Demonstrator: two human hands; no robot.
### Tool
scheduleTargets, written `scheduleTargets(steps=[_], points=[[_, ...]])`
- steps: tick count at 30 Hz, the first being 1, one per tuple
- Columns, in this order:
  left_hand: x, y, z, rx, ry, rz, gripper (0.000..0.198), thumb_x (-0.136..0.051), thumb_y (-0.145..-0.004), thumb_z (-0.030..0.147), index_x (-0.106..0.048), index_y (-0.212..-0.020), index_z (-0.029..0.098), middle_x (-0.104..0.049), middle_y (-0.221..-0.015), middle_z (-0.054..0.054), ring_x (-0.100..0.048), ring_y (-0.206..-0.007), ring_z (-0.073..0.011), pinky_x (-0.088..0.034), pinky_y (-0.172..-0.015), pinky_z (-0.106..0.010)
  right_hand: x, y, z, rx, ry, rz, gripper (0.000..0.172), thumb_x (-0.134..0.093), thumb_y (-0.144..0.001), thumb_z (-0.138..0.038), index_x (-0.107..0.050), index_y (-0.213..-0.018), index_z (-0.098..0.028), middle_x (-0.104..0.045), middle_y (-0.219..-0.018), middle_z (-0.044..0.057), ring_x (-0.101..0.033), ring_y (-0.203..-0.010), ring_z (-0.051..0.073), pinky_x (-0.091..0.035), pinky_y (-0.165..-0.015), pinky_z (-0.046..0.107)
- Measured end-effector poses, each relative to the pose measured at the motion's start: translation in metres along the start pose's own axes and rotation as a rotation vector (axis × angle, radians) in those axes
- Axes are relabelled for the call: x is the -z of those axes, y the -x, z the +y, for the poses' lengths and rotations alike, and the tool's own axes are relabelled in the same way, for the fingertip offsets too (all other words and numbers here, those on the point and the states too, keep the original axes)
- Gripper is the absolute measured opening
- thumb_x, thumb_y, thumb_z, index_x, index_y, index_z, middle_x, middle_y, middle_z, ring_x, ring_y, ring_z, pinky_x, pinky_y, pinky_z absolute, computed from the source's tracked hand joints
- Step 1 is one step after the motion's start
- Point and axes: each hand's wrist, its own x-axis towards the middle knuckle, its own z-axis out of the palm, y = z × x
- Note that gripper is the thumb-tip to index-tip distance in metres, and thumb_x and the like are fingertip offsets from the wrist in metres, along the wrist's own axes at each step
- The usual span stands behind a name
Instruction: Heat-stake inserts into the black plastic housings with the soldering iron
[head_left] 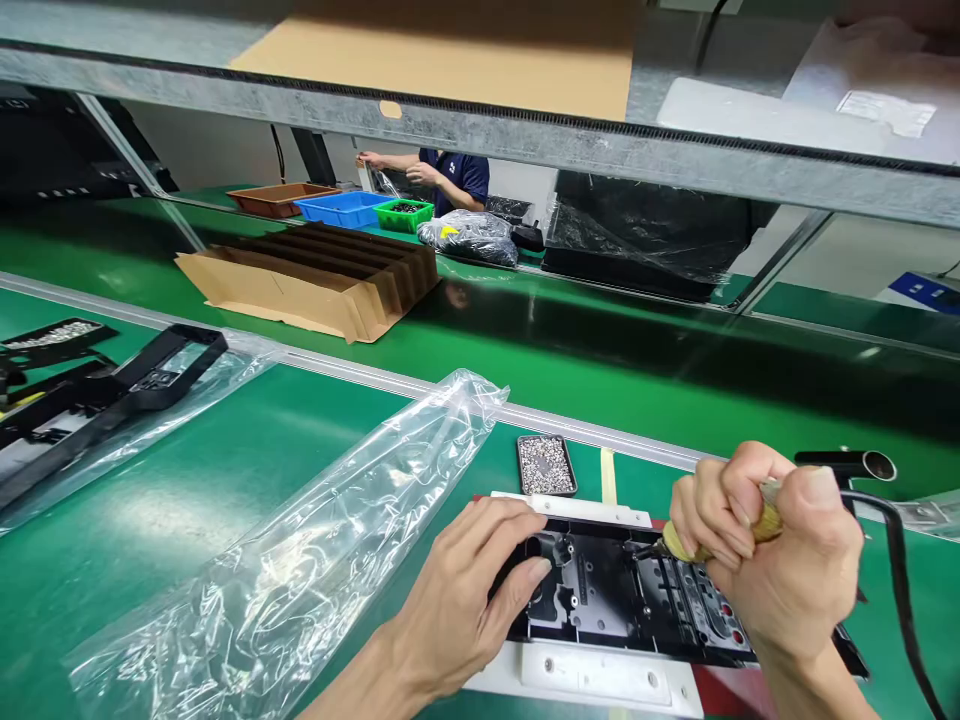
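A long black plastic housing (604, 590) with ribs, holes and small metal inserts lies in a white fixture (596, 672). My left hand (469, 590) curls over the housing's left end, thumb and fingers apart and gripping it. In my right hand (780, 550), closed in a fist, is a soldering iron (686, 538) with a yellowish handle. Its dark tip points down into the middle of the housing; whether it touches an insert I cannot make out. Just beyond the fixture sits a small black tray (546, 465) of tiny metal inserts.
A clear plastic bag (322, 540) lies left of the fixture, more black parts (142, 385) beyond it. A black cable (896, 560) hangs at right, near a metal-ended tube (847, 465). Behind are a cardboard divider box (277, 290), an overhead shelf (480, 135) and a co-worker (457, 180).
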Motion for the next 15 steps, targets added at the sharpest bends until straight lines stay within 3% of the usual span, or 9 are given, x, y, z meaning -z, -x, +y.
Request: scheduleTargets(steps=[4,15], points=[[-0.0053,0.0052,-0.003,-0.078,-0.023,0.032,0.025,-0.058,-0.113,0.021,-0.068,-0.136,0.018,-0.078,-0.129,-0.014,-0.077,-0.118,-0.0279,-0.067,-0.101,-0.045,-0.0017,0.0012,-0.0021,0.006,0.006,0.0,0.058,-0.072,-0.101,-0.058,-0.05,-0.061,-0.022,-0.032,-0.046,-0.007,-0.027,-0.039,0.009,-0.034,-0.037,0.021],[-0.0102,0.0085,-0.0059,-0.031,0.115,0.102,0.022,-0.062,-0.109,0.017,-0.076,-0.126,0.02,-0.081,-0.123,-0.012,-0.078,-0.122,-0.029,-0.066,-0.103,-0.046,-0.0012,0.0041,-0.0053,-0.004,0.058,0.006,0.055,-0.067,-0.103,-0.055,-0.051,-0.061,-0.023,-0.034,-0.045,-0.006,-0.029,-0.038,0.01,-0.038,-0.037,0.024]])
